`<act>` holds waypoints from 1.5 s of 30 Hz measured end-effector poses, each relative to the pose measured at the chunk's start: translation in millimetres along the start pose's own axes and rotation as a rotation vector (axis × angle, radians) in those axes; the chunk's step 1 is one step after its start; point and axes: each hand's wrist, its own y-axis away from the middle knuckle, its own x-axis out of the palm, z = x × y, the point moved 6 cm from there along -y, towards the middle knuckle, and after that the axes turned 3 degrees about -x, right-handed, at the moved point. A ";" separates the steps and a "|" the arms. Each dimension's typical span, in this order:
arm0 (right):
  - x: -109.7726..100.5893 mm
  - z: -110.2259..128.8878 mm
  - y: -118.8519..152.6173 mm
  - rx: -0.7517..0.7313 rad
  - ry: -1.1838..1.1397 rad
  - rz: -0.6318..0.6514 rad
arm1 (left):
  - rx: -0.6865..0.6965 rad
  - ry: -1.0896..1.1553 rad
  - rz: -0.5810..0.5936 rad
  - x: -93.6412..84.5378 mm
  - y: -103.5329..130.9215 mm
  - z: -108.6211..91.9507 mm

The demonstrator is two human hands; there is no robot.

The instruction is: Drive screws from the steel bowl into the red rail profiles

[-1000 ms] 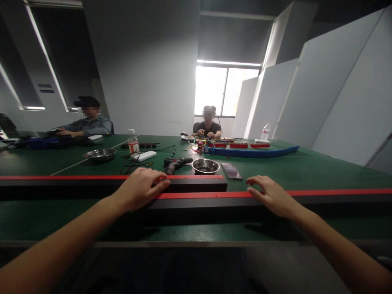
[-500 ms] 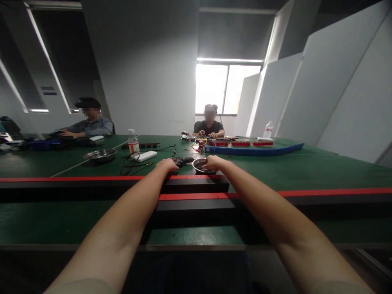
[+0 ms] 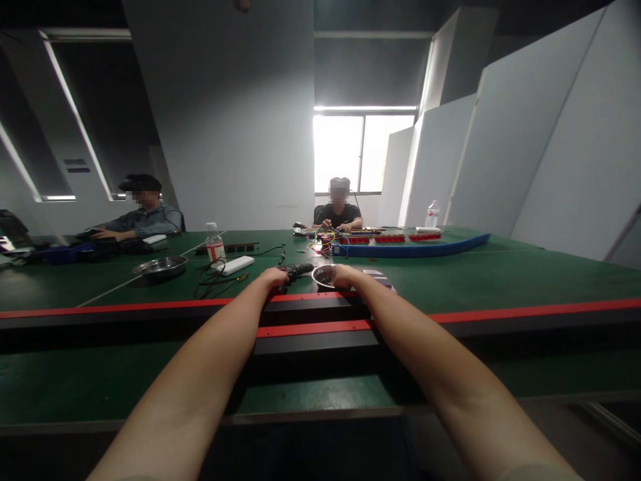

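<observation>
My left hand (image 3: 275, 278) is closed around the near end of a black tool (image 3: 299, 269), which looks like a power screwdriver, just beyond the black beams. My right hand (image 3: 345, 276) reaches into a small steel bowl (image 3: 320, 275) that holds small dark pieces; its fingertips are too small and hidden to show what they hold, if anything. Two long black beams with red tops lie crosswise under my forearms: the farther beam (image 3: 320, 306) ends near the bowl, the nearer beam (image 3: 310, 341) runs off to the right.
Beyond are a steel dish (image 3: 160, 268), a bottle (image 3: 215, 248), a white box (image 3: 235, 265), black cables, coloured wires (image 3: 328, 240) and a long blue strip (image 3: 415, 249). Another bottle (image 3: 432, 215) stands at the back right. Two people sit across the green table (image 3: 525, 274).
My right hand has shifted slightly at the bowl, and a striped flat object now shows beside its wrist. The whole view has tilted and moved a little. My left hand stays at the black tool.
</observation>
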 end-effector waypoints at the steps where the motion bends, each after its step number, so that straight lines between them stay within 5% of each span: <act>1: 0.4 -1.8 0.3 0.011 0.009 0.003 | -0.011 0.057 0.010 0.9 2.1 1.1; 8: 4.2 -8.7 -3.1 -0.020 -0.005 0.041 | 0.010 0.504 -0.053 -11.1 18.9 0.7; 15: 6.6 -10.2 -7.3 -0.046 -0.006 0.069 | 0.219 0.967 -0.132 -39.6 38.8 -29.6; 25: 5.2 -14.6 -7.4 -0.010 -0.020 0.012 | 0.363 1.408 0.215 -51.1 75.1 -60.9; 31: -0.3 -2.8 4.4 -0.031 -0.167 -0.032 | 0.520 1.522 0.319 -54.8 110.2 -103.7; 35: -1.0 0.1 8.1 -0.025 -0.184 -0.033 | 0.650 1.498 0.523 -64.8 143.2 -116.3; 39: -1.4 0.0 8.1 0.009 -0.123 -0.043 | 0.612 1.308 0.664 -78.1 169.3 -96.3; 45: -0.7 0.4 6.8 0.030 -0.104 -0.033 | 0.423 1.028 0.628 -82.3 177.2 -22.6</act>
